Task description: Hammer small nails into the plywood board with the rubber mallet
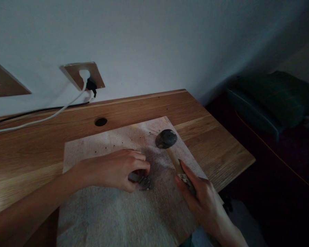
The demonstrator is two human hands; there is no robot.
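Observation:
My left hand [118, 168] rests on a pale board [105, 206] that lies on the wooden desk. Its fingers are curled and pinched round a small grey metal piece [141, 180]; what the piece is I cannot make out. My right hand [201, 197] is closed round the wooden handle of a hammer [176, 161]. The hammer's dark round head [166, 138] lies near the board's far right corner, a little beyond my left hand. A row of small dark holes or nails [110, 146] runs across the board above my left hand.
The wooden desk [216, 144] ends at the right, with dark floor beyond. A cable hole [101, 121] sits near the wall. A white cable [54, 115] and a black one run from a wall socket [86, 77]. A dark green bundle [273, 99] lies at far right.

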